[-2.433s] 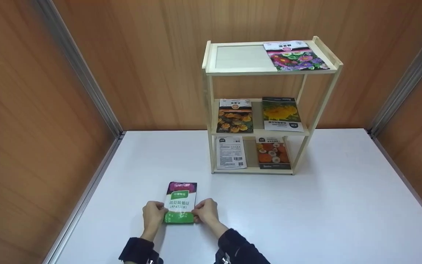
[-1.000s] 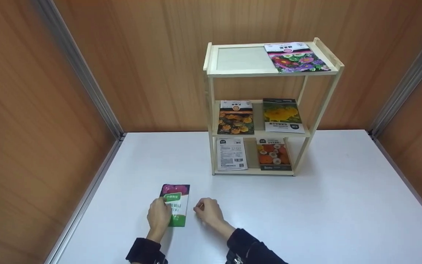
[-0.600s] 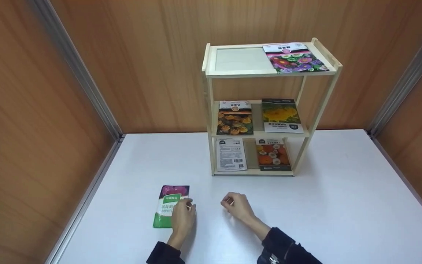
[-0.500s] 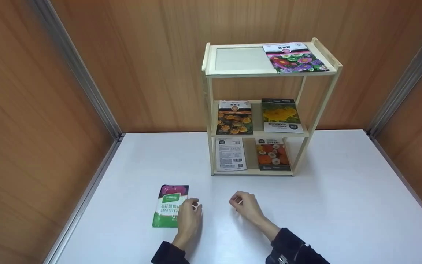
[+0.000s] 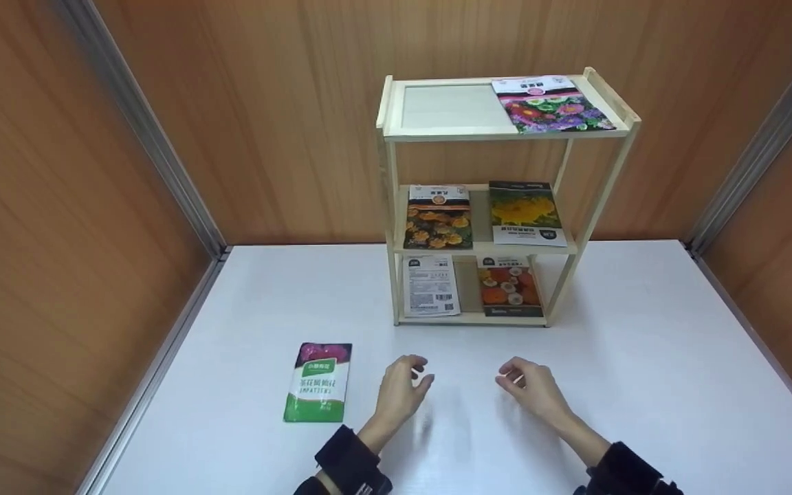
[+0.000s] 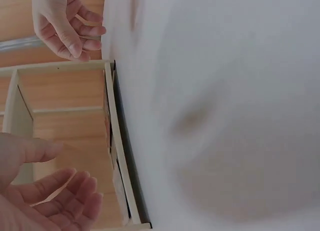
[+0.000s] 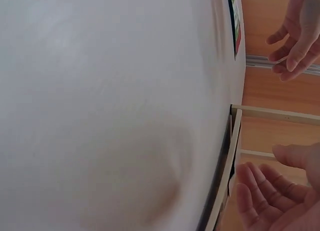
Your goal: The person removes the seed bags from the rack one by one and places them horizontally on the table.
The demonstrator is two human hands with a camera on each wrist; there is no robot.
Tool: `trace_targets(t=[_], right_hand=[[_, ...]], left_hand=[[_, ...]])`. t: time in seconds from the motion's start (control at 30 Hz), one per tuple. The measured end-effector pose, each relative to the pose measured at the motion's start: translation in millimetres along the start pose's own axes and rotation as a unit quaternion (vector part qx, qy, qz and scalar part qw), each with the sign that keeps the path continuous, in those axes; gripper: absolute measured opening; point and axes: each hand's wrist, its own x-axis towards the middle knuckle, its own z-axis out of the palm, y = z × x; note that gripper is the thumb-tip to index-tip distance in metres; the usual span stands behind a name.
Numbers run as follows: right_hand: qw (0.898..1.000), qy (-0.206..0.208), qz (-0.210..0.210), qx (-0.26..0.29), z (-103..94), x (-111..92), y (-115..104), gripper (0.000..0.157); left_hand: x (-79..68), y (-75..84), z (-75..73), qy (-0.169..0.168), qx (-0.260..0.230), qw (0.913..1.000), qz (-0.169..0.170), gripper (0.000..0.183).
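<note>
A seed packet [image 5: 318,383], purple at the top, white in the middle and green at the bottom, lies flat on the white table, left of both hands. My left hand [image 5: 399,390] hovers over the table to the packet's right, fingers loosely bent and holding nothing. Farther right, my right hand [image 5: 532,386] is also raised off the surface, fingers relaxed. In the left wrist view the left hand [image 6: 47,193] shows a gap between thumb and fingers. The right wrist view likewise shows the right hand [image 7: 280,188] with nothing in it.
A three-tier wooden shelf [image 5: 478,249] stands behind the hands. Its top holds one flower packet [image 5: 553,104] at the right. Two packets lie on the middle tier, and two on the bottom, including a white text-covered one [image 5: 432,286]. Wood-grain walls [image 5: 286,124] surround the table.
Both hands held the impatiens packet's edges at first. The packet shifted slightly left, then both hands let go and moved right, away from it. The shelf's packets stayed in place.
</note>
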Motion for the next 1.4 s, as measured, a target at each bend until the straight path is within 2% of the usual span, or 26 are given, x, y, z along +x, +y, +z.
trace_targets(t=[0.17,0.37,0.53,0.8,1.0,1.2,1.23,1.3,1.4], right_hand=[[1.0,0.008,-0.007,-0.019,-29.0,-3,-7,0.014],[0.998,0.002,-0.041,-0.038,-65.7,-4,-28,0.018],[0.997,-0.01,-0.052,-0.048,-104.8,2,-55,0.027],[0.991,-0.001,-0.088,-0.099,-173.1,12,-107,0.032],[0.988,0.022,-0.068,-0.139,-213.8,26,-145,0.036],[0.987,0.049,-0.036,-0.147,-241.2,48,-183,0.042],[0.988,0.056,-0.033,-0.143,-245.2,53,-188,0.044],[0.987,0.074,-0.025,-0.141,-252.0,62,-198,0.047],[0.988,0.096,0.001,-0.124,-261.2,79,-208,0.054]], left_hand=[[12.5,27.8,-9.1,-0.059,-0.006,0.9981,0.017,0.025],[23.7,65.4,-31.1,-0.094,-0.011,0.9927,0.074,0.028],[35.6,100.6,-59.3,-0.118,0.004,0.9881,0.099,0.031],[58.9,152.6,-105.8,-0.145,0.005,0.9833,0.109,0.032],[79.1,190.3,-128.3,-0.16,0.015,0.9826,0.094,0.036],[101.2,225.5,-143.2,-0.172,0.041,0.9822,0.063,0.041],[104.9,231.7,-145.4,-0.169,0.047,0.9826,0.061,0.041],[113.7,243.8,-149.4,-0.16,0.061,0.9837,0.054,0.029],[126.2,260.2,-154.8,-0.139,0.07,0.9868,0.046,0.029]])
